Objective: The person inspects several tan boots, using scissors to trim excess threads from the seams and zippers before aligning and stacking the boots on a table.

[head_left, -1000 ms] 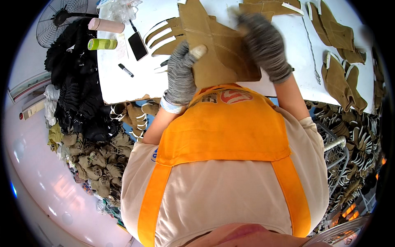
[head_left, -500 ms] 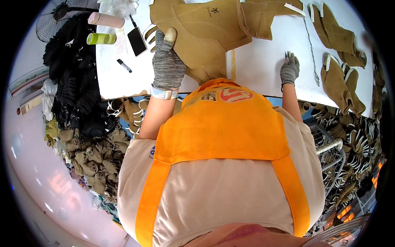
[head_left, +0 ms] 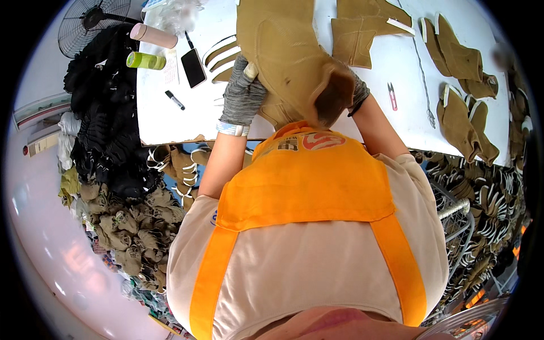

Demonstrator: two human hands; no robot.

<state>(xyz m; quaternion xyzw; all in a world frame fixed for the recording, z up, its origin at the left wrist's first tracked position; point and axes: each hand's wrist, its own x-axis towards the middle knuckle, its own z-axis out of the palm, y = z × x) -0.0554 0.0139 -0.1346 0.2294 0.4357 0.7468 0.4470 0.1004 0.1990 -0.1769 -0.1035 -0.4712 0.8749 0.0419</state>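
A tan boot upper [head_left: 280, 62] is held up over the white table, its dark opening turned toward me at the lower right. My left hand [head_left: 245, 93], in a grey knit glove, grips its left side with the thumb on top. My right hand [head_left: 358, 93], gloved too, holds the right side by the opening; most of its fingers are hidden behind the upper. Thread snips with pink handles [head_left: 392, 97] lie on the table right of that hand. Part of another tan upper [head_left: 275, 113] shows beneath the held one.
More tan uppers [head_left: 362, 39] lie beyond my right hand, others [head_left: 462, 122] at the table's right. To the left are a phone [head_left: 193, 69], a marker [head_left: 175, 100], a pink bottle [head_left: 153, 35] and a green one [head_left: 146, 60]. A dark cord [head_left: 422, 73] crosses the right side.
My right hand has left the snips on the table and moved left to the boot upper. The upper has turned so its opening faces me.
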